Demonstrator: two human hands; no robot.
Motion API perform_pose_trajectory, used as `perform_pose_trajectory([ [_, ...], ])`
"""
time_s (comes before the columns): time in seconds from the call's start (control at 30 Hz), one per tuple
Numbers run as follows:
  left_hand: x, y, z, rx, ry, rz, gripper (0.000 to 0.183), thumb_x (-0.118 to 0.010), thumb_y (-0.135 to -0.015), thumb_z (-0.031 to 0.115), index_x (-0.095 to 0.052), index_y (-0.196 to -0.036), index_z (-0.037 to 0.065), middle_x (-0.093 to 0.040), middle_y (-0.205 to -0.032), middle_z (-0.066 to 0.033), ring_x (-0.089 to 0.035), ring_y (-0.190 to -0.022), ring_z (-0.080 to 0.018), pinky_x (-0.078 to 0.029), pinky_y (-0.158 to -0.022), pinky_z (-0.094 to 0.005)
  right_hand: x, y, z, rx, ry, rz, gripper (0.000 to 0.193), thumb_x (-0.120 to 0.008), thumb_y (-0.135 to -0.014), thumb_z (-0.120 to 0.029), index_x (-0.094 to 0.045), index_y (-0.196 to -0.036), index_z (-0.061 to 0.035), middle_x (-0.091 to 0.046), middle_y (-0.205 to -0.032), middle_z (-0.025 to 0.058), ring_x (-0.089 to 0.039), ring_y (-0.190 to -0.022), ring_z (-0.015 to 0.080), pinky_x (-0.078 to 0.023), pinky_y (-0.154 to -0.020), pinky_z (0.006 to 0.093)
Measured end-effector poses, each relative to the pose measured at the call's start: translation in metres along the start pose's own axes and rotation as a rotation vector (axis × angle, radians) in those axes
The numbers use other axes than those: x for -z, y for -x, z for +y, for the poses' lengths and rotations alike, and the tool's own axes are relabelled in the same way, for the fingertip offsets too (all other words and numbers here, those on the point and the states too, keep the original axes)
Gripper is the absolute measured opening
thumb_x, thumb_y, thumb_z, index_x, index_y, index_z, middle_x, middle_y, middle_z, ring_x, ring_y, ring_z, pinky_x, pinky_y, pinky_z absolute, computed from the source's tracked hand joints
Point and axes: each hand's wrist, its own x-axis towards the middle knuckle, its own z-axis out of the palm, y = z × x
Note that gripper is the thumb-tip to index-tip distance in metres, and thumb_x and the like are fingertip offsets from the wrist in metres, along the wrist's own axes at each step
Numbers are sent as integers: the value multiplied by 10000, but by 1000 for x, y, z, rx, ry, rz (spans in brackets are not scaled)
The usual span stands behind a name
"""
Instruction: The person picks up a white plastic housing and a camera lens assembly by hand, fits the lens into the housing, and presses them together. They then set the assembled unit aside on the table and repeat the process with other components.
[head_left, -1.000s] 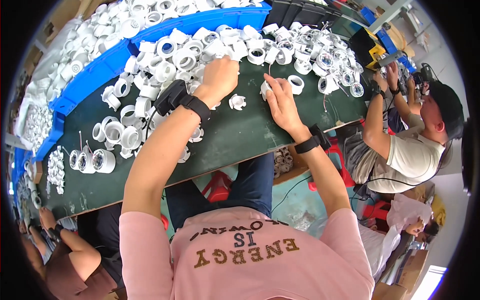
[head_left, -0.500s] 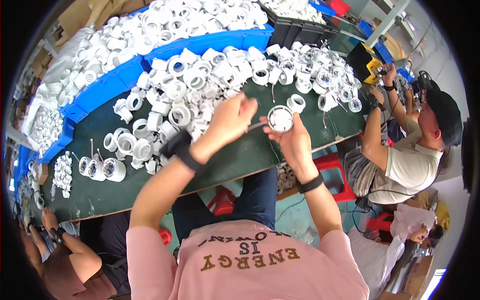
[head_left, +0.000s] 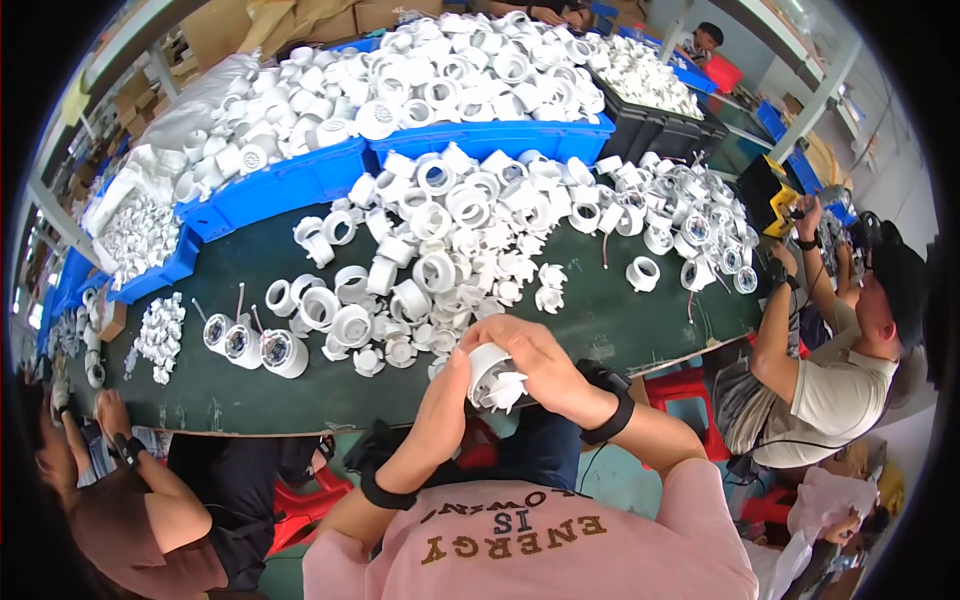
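Observation:
Close to the table's front edge, a white ring-shaped plastic housing [head_left: 486, 362] is held between my two hands, its open side tilted toward me. My left hand [head_left: 443, 408] is closed against its left side. Over its top and right side curl the fingers of my right hand [head_left: 545, 368]. A white finned plastic piece [head_left: 504, 391] shows at the housing's mouth; how far in it sits I cannot tell. Just beyond my hands lie loose small white finned pieces [head_left: 400, 349] and a heap of white housings [head_left: 433, 272].
Blue bins [head_left: 280, 185] and a black crate [head_left: 660, 122], heaped with white parts, line the back. Three housings with clear lenses and wires [head_left: 284, 352] stand left. More lensed units [head_left: 700, 228] lie right. Co-workers sit on both sides, one in a cap [head_left: 895, 285].
The housing has come nearer my body and tilted. My left hand, earlier raised beside it with a thin strip between, now grips it too. The finned piece now shows, and the view has shifted.

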Motion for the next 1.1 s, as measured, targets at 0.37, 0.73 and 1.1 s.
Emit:
perform_pose_trajectory([
  [0.37, 39, 1, 22, 13, 606, 115, 488, -310, -1008, 422, -441, -1303, 56, -604, -1053, -91, -606, -850, -176, -499, -689, -324, 31, -83, -7, 52, 246, 166, 166, -512, -959, -190, -562, -1035, -50, -600, -947, 11, -568, -812, 90, -442, -704, 233],
  [0.73, 68, 27, 21, 32, 713, -68, 503, -394, -990, 442, -356, -1372, 116, -588, -1022, -129, -551, -657, -179, -444, -553, -276, 37, -245, -29, 580, 1325, 196, 444, -631, -784, -60, -577, -1215, -156, -638, -883, 142, -633, -741, 283, -514, -644, 380],
  [1.1, 79, 31, -7, 148, 989, -255, 377, -279, -1011, 295, -452, -1261, 71, -613, -1006, -195, -532, -656, -196, -412, -531, -253, 34, -292, -25, 662, 1690, 209, 69, -591, -832, -145, -637, -875, -116, -644, -732, 125, -641, -681, 310, -483, -568, 423],
])
